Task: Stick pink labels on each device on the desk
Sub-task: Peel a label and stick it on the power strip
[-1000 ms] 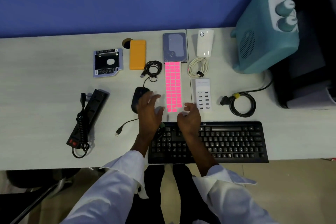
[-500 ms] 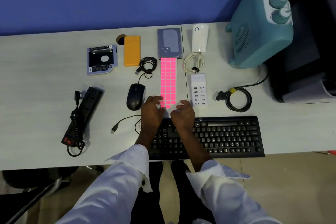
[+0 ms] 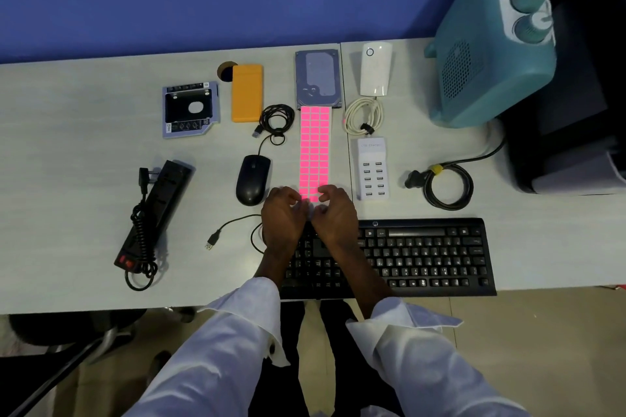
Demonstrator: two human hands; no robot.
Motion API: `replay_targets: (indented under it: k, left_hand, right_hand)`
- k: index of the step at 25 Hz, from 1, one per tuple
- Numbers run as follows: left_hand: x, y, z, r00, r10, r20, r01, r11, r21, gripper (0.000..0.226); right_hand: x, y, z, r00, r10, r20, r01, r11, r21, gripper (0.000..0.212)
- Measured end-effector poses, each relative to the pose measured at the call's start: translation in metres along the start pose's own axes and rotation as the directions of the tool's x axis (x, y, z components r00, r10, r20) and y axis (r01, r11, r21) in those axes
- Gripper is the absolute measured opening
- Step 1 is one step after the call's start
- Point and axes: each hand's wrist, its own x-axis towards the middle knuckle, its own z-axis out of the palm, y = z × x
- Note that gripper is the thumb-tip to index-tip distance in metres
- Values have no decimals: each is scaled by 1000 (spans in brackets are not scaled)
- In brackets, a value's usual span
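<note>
Both the left hand [image 3: 283, 215] and right hand [image 3: 337, 213] curl onto the near end of the label sheet [image 3: 315, 149], apparently pinching it to peel a label; I see none lifted.

Pale desk [image 3: 84, 105] with keyboard [image 3: 423, 254], mouse [image 3: 252, 181], label sheet [image 3: 315, 149], power strip [image 3: 162, 203]

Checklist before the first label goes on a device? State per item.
1. Grip: left hand and right hand pinch the near end of the label sheet: ok.
2. One label peeled free: cannot tell, the fingers hide it.
3. Labels left on the sheet: ok, many pink rows.
4. Nearest target, the mouse, top unobstructed: ok.
5. Devices already labelled: not ok, none shows pink.
</note>
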Motion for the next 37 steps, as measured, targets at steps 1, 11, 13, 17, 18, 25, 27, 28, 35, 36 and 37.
replay_targets:
  k: [1, 11, 13, 17, 18, 25, 27, 28, 35, 36, 37]
  left_hand:
    - [1, 2, 0, 1000, -3, -1, 3, 1000, 2, 8]
    - [-4, -12, -12, 995, -94, -35, 80, 953, -291, 6]
    - [-6, -17, -23, 999, -40, -12, 35, 962, -270, 4]
    - [-9, -37, -54, 999, 12, -53, -22, 979, -202, 4]
    - [-9, -42, -62, 998, 0, -66, -13, 980, -197, 5]
    - [11, -103, -146, 925, -40, -377, 60, 997, 40, 32]
    - [24, -130, -167, 915, -91, -394, 203, 945, 254, 63]
    - [30, -140, -174, 919, -138, -370, 264, 911, 316, 78]
    - [56, -170, -199, 984, -145, -105, 165, 961, 221, 88]
    - [57, -167, -204, 982, -169, -83, 175, 982, 75, 80]
    - [58, -160, -209, 971, -237, -16, 233, 965, -124, 69]
  right_hand:
    - [0, 0, 1, 1000, -3, -4, 3, 1000, -9, 36]
    - [-1, -8, 0, 999, -51, 0, 51, 995, 84, 37]
    - [0, -13, 8, 992, -110, 59, 99, 981, 166, 22]
    - [-3, -33, 31, 966, -199, 164, 173, 972, 162, 7]
    - [-4, -39, 38, 961, -202, 188, 172, 971, 164, 6]
    - [-18, -84, 100, 943, -129, 306, 64, 975, 212, 5]
    - [-24, -96, 116, 930, -56, 364, -55, 956, 287, 2]
    - [-27, -102, 121, 917, -26, 397, -114, 939, 326, 3]
    - [-33, -133, 150, 880, 118, 461, -317, 868, 384, 8]
    - [-32, -135, 152, 872, 150, 466, -360, 841, 403, 10]
    - [-31, -138, 154, 863, 179, 473, -403, 808, 430, 12]
